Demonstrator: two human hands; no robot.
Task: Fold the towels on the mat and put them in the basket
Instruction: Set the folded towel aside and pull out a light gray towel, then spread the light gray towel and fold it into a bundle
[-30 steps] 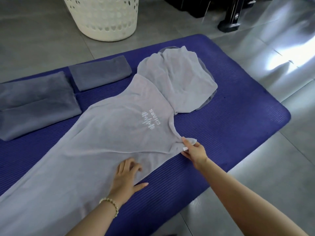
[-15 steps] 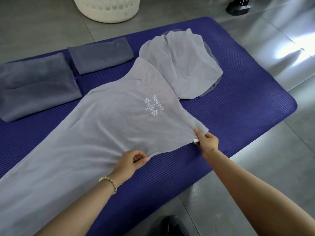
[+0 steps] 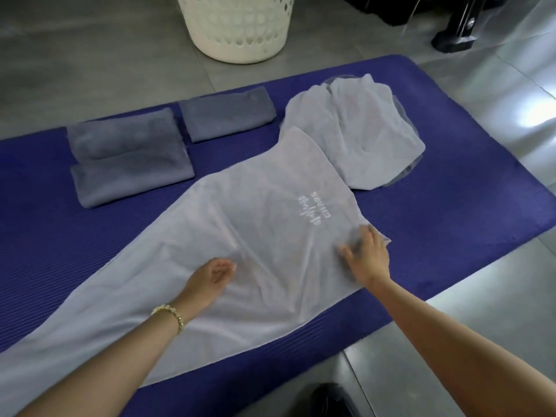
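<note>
**Towel Folding Station: Condition at Time of Inspection**

A dark blue ribbed foam mat (image 3: 451,206) lies on a grey tiled floor (image 3: 90,70). A long, thin, light grey towel (image 3: 264,242) is spread flat across the mat, running from the near left corner toward the far right. It carries a white embroidered logo (image 3: 311,210) close to its right edge. The far end of this towel is gathered into a loose heap (image 3: 361,130). A darker grey cloth edge (image 3: 403,176) shows along the heap's right rim.

The right hand (image 3: 367,254) lies on the towel just inside its right corner, palm down and fingers spread wide, pressing the fabric. The hand is slightly blurred.

The left hand (image 3: 209,281) rests on the middle of the towel with its fingers curled under. Creases run outward from it, but I cannot tell whether it pinches any cloth. A pale beaded bracelet (image 3: 170,314) sits on that wrist.

Two folded dark grey towels lie side by side on the far left part of the mat, apart from the spread towel. These are a larger folded towel (image 3: 129,164) and a smaller folded towel (image 3: 225,114).

A white perforated plastic basket (image 3: 237,28) stands on the floor just beyond the mat's far edge. Its interior is out of view.
</note>
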